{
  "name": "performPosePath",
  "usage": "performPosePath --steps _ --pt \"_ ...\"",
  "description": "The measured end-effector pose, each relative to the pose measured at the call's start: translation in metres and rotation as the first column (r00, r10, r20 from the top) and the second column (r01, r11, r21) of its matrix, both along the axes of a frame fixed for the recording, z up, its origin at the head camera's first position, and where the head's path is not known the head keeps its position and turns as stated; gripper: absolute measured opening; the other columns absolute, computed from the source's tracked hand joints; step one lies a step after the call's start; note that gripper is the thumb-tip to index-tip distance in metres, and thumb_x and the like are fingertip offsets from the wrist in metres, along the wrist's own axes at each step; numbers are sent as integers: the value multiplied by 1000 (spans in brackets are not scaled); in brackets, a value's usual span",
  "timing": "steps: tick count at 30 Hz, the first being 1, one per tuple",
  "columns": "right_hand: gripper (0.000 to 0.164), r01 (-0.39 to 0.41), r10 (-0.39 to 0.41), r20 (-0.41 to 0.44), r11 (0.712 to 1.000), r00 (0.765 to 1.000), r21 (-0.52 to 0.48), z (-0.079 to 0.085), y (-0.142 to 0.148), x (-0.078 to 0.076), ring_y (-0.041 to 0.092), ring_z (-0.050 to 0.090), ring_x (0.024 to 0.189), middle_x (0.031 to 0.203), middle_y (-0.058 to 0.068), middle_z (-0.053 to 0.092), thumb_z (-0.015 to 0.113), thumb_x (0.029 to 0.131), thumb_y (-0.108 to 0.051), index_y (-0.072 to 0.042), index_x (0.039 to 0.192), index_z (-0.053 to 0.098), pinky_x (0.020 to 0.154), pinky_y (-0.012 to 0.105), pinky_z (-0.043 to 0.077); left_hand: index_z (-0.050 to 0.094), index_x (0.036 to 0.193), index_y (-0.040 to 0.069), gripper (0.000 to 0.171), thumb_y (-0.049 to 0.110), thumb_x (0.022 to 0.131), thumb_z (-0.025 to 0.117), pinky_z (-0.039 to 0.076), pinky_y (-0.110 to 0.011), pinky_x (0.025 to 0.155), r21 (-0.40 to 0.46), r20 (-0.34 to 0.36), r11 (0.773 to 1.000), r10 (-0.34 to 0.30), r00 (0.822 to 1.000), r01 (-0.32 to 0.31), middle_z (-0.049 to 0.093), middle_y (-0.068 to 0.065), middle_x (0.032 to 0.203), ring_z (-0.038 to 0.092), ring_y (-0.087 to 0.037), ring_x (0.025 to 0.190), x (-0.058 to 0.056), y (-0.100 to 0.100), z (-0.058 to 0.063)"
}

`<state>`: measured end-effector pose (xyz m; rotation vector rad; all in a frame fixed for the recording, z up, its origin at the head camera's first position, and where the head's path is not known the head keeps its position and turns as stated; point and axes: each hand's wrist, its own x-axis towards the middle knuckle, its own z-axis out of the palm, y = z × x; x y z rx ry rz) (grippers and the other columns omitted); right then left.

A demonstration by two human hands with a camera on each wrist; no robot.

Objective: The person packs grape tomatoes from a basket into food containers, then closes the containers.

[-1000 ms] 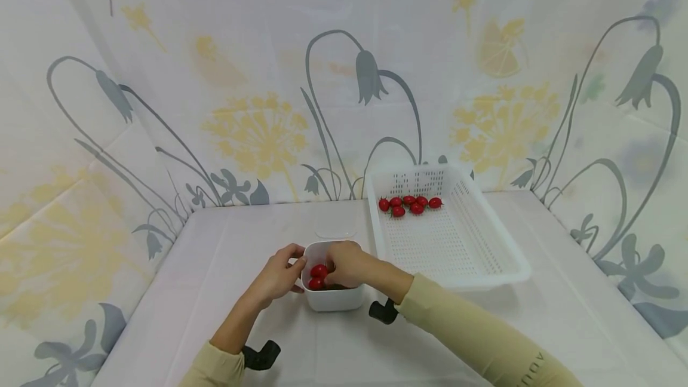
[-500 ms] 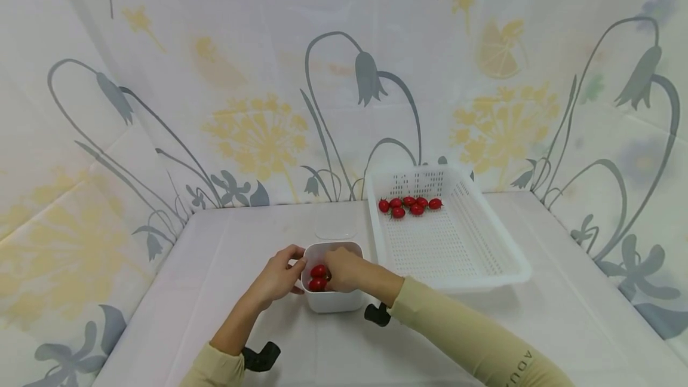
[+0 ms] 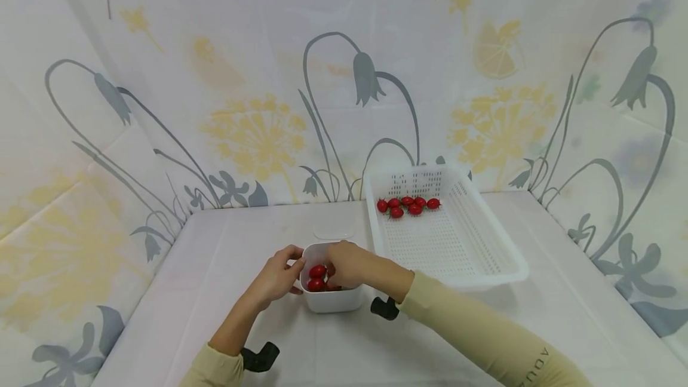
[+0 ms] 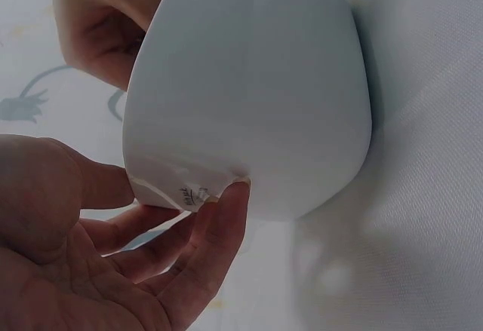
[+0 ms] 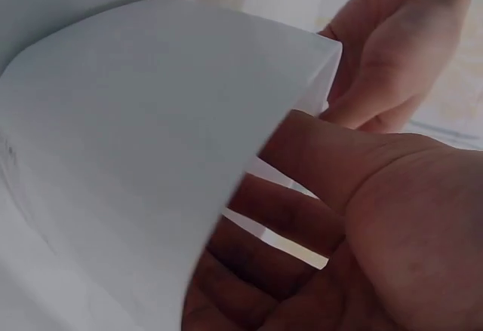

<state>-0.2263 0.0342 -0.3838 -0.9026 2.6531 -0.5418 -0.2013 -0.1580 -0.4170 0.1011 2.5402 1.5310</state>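
Left hand (image 3: 278,276) grips white container (image 3: 333,302); right hand (image 3: 346,264) reaches inside, grasp hidden, cannot tell; red tomatoes (image 3: 316,285) judged light, slippery, easily bruised; best pinched gently mid-body

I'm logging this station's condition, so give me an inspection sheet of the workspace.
Surface: white tabletop.
Job's things: red tomatoes inside the white container; seven more at the far end of the perforated basket.
Clutter: flat clear piece behind the container, possibly its lid.
Left hand: grips the container's side.
Right hand: reaches inside; its grip is hidden.
Cables: nothing seen.
Surroundings: flower-printed sheeting behind and on both sides.
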Motion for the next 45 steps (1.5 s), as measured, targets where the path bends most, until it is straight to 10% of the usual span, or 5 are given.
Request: performPosePath --steps 8,45 --pt "9 -16 18 30 999 999 -46 16 16 3 12 55 65 69 -2 62 76 91 -13 -9 84 71 52 22 47 57 130 -2 27 11 106 51 65 -41 66 -6 9 1000 -4 1000 4 58 -21 134 64 -30 96 -1 0 2" --pt "17 -5 4 -3 983 1000 -181 43 97 -4 14 63 87 94 0 71 72 93 -15 -3 105 74 72 25 55 58 128 0 26 13 106 52 65 -40 68 -25 19 1000 7 1000 -6 59 -20 133 64 -26 92 0 1 2"
